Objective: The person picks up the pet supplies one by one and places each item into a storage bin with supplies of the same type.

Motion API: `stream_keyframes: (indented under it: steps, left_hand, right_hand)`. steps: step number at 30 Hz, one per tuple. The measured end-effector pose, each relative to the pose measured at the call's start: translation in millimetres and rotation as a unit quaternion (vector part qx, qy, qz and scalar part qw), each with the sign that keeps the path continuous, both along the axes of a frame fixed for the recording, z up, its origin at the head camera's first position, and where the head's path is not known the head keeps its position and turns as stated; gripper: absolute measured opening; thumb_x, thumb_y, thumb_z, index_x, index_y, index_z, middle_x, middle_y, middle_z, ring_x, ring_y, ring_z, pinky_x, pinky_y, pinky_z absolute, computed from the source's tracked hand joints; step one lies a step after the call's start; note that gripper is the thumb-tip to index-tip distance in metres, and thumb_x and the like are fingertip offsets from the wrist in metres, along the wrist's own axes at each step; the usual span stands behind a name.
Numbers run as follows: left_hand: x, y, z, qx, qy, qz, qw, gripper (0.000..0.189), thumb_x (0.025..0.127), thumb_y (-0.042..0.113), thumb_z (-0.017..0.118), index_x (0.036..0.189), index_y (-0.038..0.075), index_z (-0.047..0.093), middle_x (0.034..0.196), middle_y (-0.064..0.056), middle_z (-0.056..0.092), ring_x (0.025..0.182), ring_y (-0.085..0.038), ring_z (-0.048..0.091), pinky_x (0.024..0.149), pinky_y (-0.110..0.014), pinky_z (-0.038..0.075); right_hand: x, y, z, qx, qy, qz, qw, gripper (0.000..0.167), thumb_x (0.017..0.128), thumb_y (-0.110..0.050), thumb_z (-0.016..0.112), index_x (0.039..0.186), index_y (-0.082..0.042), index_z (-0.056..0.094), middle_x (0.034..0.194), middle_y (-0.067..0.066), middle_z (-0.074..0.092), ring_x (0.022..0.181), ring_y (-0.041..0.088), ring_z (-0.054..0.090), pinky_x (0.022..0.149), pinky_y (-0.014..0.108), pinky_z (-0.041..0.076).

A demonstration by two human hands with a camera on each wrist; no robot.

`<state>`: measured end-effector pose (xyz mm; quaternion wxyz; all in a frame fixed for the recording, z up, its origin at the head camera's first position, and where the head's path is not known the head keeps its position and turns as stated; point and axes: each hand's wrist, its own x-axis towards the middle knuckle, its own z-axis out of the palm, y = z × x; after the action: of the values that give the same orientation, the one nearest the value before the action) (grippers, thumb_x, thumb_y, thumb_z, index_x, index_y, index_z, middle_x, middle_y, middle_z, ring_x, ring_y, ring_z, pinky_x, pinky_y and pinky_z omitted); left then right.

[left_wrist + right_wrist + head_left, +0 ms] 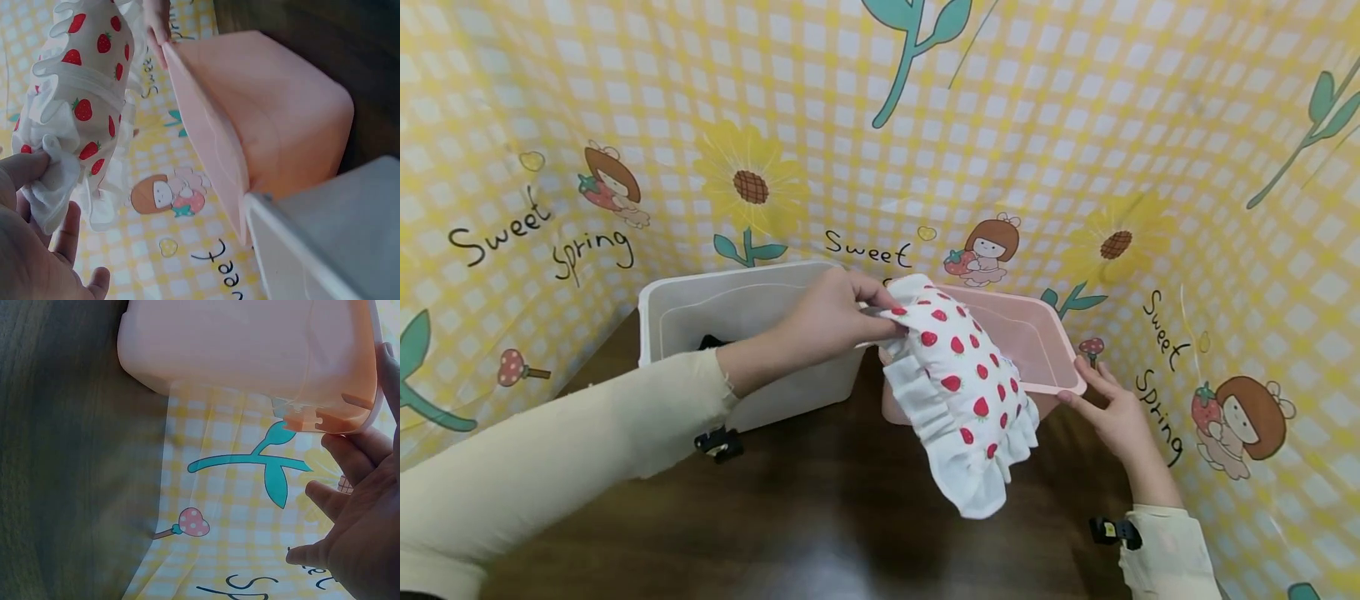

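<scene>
A small white pillow (pixel 973 367) with red strawberries and a ruffled edge hangs tilted in front of the pink bin (pixel 1037 325). My left hand (pixel 823 321) pinches it by an upper corner; in the left wrist view the thumb presses the white ruffle (pixel 56 181) against the fingers. At the bin's right front corner, my right hand (pixel 1112 412) grips the rim between thumb and fingers. The right wrist view shows that hand (pixel 365 494) at the edge of the pink bin (pixel 250 344), with some fingers spread below it. The pillow covers the bin's left part.
Left of the pink bin stands a larger white bin (pixel 805 387) with something black (pixel 711 342) inside, partly behind my left forearm. Both bins stand on a dark wooden table (pixel 775 508). A yellow checked cloth (pixel 820 108) with flowers and cartoon figures rises behind and at both sides.
</scene>
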<state>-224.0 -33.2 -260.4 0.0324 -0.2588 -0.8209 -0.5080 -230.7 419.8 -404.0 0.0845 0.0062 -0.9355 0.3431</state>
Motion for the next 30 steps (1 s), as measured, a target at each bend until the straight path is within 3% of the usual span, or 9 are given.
stream_keyframes:
  steps: [4, 11, 18, 24, 28, 30]
  left_hand:
    - [-19.0, 6.0, 11.3, -0.009, 0.023, 0.014, 0.9996, 0.004, 0.083, 0.018, 0.082, 0.084, 0.015, 0.081, 0.090, 0.003, 0.077, 0.089, -0.012, 0.066, 0.068, -0.027, 0.052]
    - [-52.3, 21.0, 19.8, -0.034, 0.023, 0.043, 0.9982, 0.005, 0.082, 0.023, 0.082, 0.082, 0.019, 0.078, 0.079, 0.006, 0.075, 0.074, -0.012, 0.060, 0.060, -0.027, 0.044]
    - [-89.5, 40.1, 26.6, -0.091, 0.070, 0.062, 0.9914, 0.008, 0.084, 0.026, 0.084, 0.081, 0.021, 0.078, 0.077, 0.009, 0.074, 0.068, -0.012, 0.056, 0.056, -0.027, 0.041]
    - [-115.9, 65.4, 26.8, -0.164, 0.087, 0.090, 0.9785, 0.013, 0.086, 0.032, 0.083, 0.077, 0.023, 0.078, 0.076, 0.011, 0.073, 0.071, -0.009, 0.057, 0.071, -0.027, 0.044]
    - [-127.9, 85.7, 19.7, -0.195, 0.108, 0.117, 0.9679, 0.014, 0.085, 0.034, 0.083, 0.075, 0.025, 0.077, 0.075, 0.014, 0.071, 0.078, -0.009, 0.058, 0.094, -0.042, 0.037]
    - [-130.9, 94.5, 14.8, -0.207, 0.111, 0.130, 0.9633, 0.016, 0.084, 0.035, 0.083, 0.074, 0.026, 0.076, 0.076, 0.014, 0.070, 0.081, -0.009, 0.059, 0.099, -0.048, 0.032]
  right_hand:
    - [-0.7, -1.7, 2.8, -0.001, -0.004, 0.000, 1.0000, 0.077, 0.093, -0.052, 0.072, 0.157, -0.024, 0.038, 0.166, 0.027, 0.018, 0.148, 0.058, 0.020, 0.109, 0.080, 0.020]
    - [-2.6, -4.4, 3.1, -0.008, -0.012, 0.010, 0.9998, 0.078, 0.093, -0.051, 0.072, 0.158, -0.024, 0.037, 0.167, 0.024, 0.016, 0.149, 0.057, 0.018, 0.111, 0.079, 0.019]
    - [-1.4, -2.8, 2.3, -0.010, -0.014, 0.009, 0.9998, 0.078, 0.093, -0.052, 0.071, 0.158, -0.025, 0.036, 0.168, 0.023, 0.015, 0.150, 0.057, 0.017, 0.110, 0.079, 0.019]
    - [-0.2, -0.2, 0.7, -0.004, -0.003, 0.008, 1.0000, 0.077, 0.093, -0.050, 0.072, 0.157, -0.024, 0.038, 0.167, 0.025, 0.017, 0.148, 0.058, 0.020, 0.109, 0.079, 0.021]
    - [0.6, -0.3, 0.1, -0.009, -0.004, 0.007, 0.9999, 0.077, 0.093, -0.049, 0.073, 0.157, -0.023, 0.039, 0.167, 0.025, 0.017, 0.149, 0.057, 0.019, 0.110, 0.079, 0.021]
    - [0.3, -1.0, 0.3, -0.010, -0.005, 0.005, 0.9999, 0.077, 0.093, -0.049, 0.073, 0.157, -0.023, 0.039, 0.167, 0.024, 0.017, 0.149, 0.056, 0.019, 0.110, 0.079, 0.021]
